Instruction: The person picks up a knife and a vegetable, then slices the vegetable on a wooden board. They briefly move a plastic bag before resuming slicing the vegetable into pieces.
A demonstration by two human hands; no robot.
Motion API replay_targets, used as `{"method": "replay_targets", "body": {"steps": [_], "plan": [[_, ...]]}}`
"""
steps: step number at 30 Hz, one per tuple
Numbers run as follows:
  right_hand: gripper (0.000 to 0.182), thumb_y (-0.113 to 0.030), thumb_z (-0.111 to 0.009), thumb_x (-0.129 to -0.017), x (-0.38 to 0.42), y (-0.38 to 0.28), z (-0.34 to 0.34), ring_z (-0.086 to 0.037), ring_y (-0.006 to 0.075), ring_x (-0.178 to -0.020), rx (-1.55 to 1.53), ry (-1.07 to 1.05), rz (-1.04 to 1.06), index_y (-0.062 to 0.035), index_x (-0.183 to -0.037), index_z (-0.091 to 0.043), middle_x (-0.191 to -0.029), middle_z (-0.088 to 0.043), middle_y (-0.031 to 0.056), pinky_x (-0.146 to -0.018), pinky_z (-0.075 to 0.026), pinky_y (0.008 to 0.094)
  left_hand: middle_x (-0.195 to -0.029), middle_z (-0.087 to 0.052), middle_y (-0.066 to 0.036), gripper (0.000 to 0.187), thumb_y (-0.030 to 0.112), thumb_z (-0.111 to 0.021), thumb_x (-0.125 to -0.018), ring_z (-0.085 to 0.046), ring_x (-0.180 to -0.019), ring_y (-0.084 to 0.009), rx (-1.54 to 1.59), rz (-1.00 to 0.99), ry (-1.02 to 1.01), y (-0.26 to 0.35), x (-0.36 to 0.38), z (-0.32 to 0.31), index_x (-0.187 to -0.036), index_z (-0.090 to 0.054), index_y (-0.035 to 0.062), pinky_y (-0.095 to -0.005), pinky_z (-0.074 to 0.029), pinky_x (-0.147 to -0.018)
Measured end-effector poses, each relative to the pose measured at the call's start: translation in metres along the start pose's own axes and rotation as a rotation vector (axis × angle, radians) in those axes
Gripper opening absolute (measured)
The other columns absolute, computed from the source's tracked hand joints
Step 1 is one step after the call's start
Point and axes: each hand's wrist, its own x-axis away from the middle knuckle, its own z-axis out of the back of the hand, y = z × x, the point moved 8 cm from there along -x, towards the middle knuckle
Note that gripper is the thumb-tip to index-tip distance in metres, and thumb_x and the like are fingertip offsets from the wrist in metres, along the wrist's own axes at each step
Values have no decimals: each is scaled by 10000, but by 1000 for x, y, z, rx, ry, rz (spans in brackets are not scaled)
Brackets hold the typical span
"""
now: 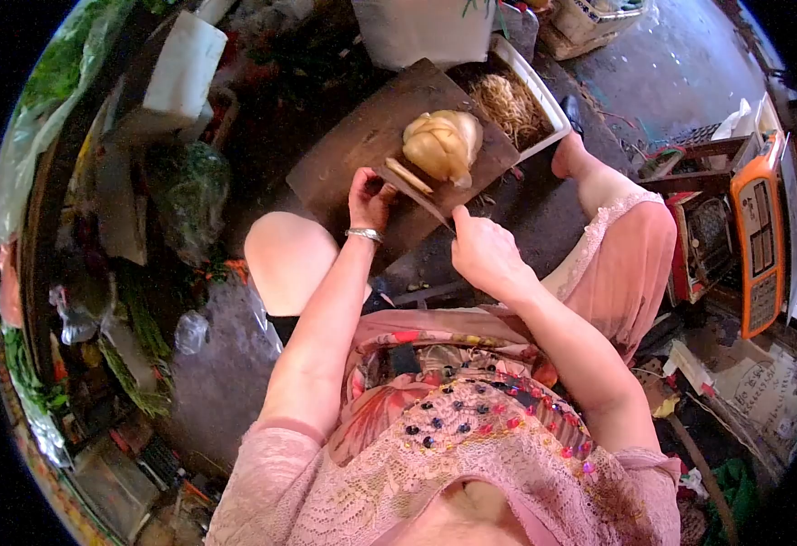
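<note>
A wooden board [348,150] lies in front of my knees. On it sits a pale yellow, layered bamboo shoot [444,144], with a cut slice [408,176] beside it along the blade. My right hand [489,255] is wrapped round the handle of a knife [430,207], its blade slanting up and left across the board. My left hand [369,198], with a bracelet at the wrist, is at the board's near side, close to the far part of the blade. Its fingers are curled in; what they hold is hidden.
A white tray [544,96] of pale shreds [508,102] stands behind the board, next to a white bucket [426,32]. An orange scale [758,246] is at the right. Bagged greens [189,196] and a white foam box [185,73] are at the left.
</note>
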Motion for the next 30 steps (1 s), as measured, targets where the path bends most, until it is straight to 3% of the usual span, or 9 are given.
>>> {"method": "replay_targets", "body": {"steps": [2, 5, 15, 21, 27, 30], "plan": [[236, -32, -471, -793, -8, -4, 0, -650, 414, -785, -1, 13, 14, 49, -1010, -513, -806, -647, 250, -713, -520, 497, -868, -586, 21, 249, -37, -659, -828, -572, -760, -104, 172, 144, 101, -17, -2, 9, -983, -520, 99, -235, -473, -613], [250, -55, -466, -797, -22, -8, -3, -617, 449, -806, -46, 0, 20, 62, -1016, -495, -793, -622, 287, -733, -481, 528, -871, -585, 18, 273, -61, -667, -812, -581, -784, -114, 48, 69, 222, 4, 9, 3, -979, -524, 100, -244, -485, -625], [186, -47, -481, -790, -54, -19, -11, -644, 424, -789, -40, 69, 77, 44, -950, -512, -809, -638, 258, -717, -517, 506, -863, -585, 9, 304, -67, -702, -786, -598, -758, -125, -78, 48, 199, 14, 10, 0, -978, -524, 88, -249, -495, -635], [180, -47, -477, -789, -37, -4, -14, -629, 438, -805, -61, 29, 61, 40, -945, -499, -802, -629, 266, -722, -498, 522, -915, -575, -5, 293, -71, -705, -784, -574, -834, -117, -78, 56, 150, 6, 9, 1, -973, -523, 57, -242, -493, -705], [187, -56, -480, -793, -49, -5, -18, -638, 428, -819, -53, 1, 28, 42, -950, -512, -819, -636, 260, -728, -511, 509, -930, -566, -3, 309, -41, -739, -761, -549, -867, -118, -194, 75, 160, 8, 8, 3, -969, -528, 48, -231, -462, -759], [183, -65, -479, -799, -62, -6, -24, -638, 432, -819, -56, 35, 55, 38, -947, -513, -831, -638, 261, -728, -511, 511, -948, -589, -29, 323, 41, -769, -756, -550, -891, -139, -180, 78, 134, 8, 5, 5, -992, -549, 43, -250, -443, -811]]}}
